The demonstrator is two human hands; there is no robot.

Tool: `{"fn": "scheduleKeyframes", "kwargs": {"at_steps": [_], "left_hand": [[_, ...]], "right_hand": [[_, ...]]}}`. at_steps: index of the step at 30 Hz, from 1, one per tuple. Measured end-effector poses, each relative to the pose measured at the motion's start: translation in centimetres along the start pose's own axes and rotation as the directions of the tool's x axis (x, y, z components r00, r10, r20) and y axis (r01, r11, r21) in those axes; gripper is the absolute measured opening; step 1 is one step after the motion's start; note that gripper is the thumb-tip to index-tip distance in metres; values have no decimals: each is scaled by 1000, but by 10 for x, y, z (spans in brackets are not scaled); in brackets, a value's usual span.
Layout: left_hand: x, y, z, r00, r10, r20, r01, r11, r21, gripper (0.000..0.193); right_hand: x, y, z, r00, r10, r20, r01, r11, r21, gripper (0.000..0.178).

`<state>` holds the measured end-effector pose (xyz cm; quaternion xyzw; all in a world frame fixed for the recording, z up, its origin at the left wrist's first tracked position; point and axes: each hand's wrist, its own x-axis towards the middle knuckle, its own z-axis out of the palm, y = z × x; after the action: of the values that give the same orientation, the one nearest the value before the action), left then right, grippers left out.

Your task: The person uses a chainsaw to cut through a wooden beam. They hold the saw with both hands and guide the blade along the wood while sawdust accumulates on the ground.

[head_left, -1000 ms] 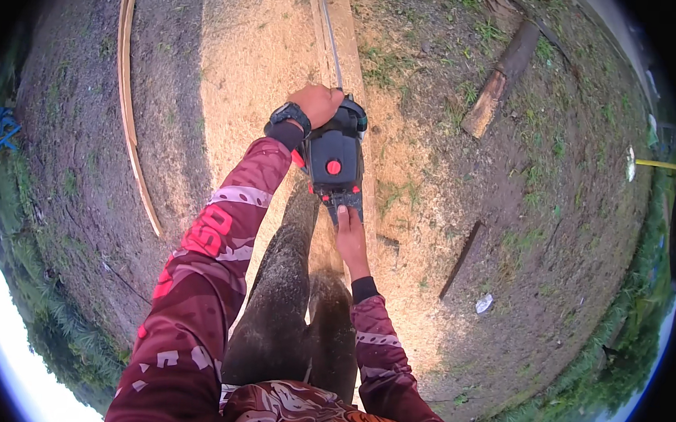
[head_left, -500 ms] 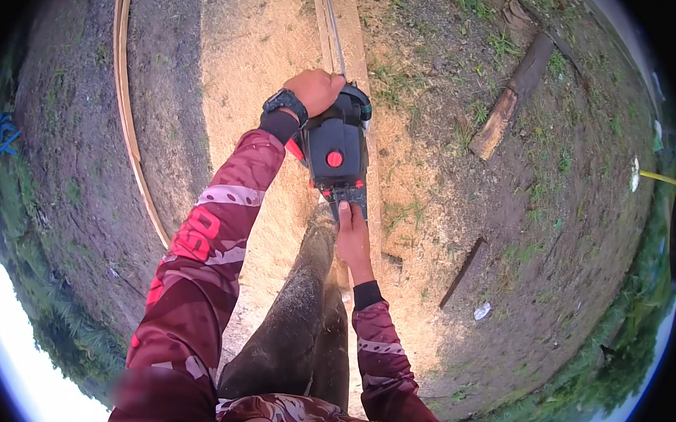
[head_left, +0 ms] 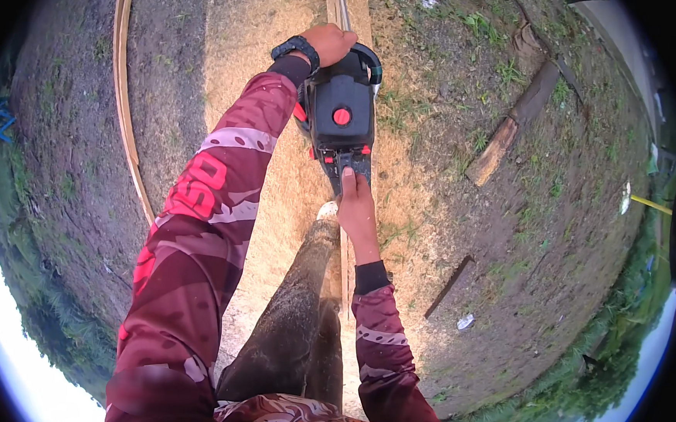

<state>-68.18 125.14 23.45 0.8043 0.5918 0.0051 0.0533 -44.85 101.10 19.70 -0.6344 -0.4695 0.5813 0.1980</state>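
A black chainsaw point(head_left: 342, 111) with red knobs is held out in front of me, its bar pointing away along a long wooden plank point(head_left: 357, 3). My left hand point(head_left: 329, 43), with a dark watch at the wrist, is closed round the front handle. Behind the saw's body, my right hand point(head_left: 359, 212) wraps the rear handle, thumb lying on top; its other fingers are partly hidden. The bar runs over a narrow slot or seam in the plank, and whether it is sunk into the wood I cannot tell.
Sawdust point(head_left: 262, 67) covers the ground around the plank. Long thin wood strips point(head_left: 125, 82) lie at the left. To the right are a cut log point(head_left: 513, 125), a dark flat stick point(head_left: 449, 287) and a white scrap point(head_left: 465, 322). My legs point(head_left: 293, 316) stand close behind the saw.
The chainsaw and both hands have moved farther away from my body along the plank. Both hands keep their hold, and more of my white shoe shows.
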Motion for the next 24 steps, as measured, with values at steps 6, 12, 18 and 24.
{"fn": "scheduleKeyframes", "kwargs": {"at_steps": [6, 12, 18, 24], "left_hand": [[-12, 13, 3, 1000, -7, -12, 7, 1000, -24, 19], [-36, 32, 11, 1000, -6, -9, 6, 999, -50, 19], [-66, 67, 20, 998, -20, 51, 23, 998, -57, 19], [-104, 108, 28, 997, -57, 51, 63, 991, -119, 21]], "right_hand": [[-17, 6, -3, 997, 68, 46, -69, 997, 17, 56], [-38, 36, -5, 1000, 8, 26, -8, 999, 32, 57], [-72, 61, -17, 1000, 24, 7, -24, 999, -25, 57], [-108, 92, -25, 998, 55, 33, -55, 998, 9, 52]]}}
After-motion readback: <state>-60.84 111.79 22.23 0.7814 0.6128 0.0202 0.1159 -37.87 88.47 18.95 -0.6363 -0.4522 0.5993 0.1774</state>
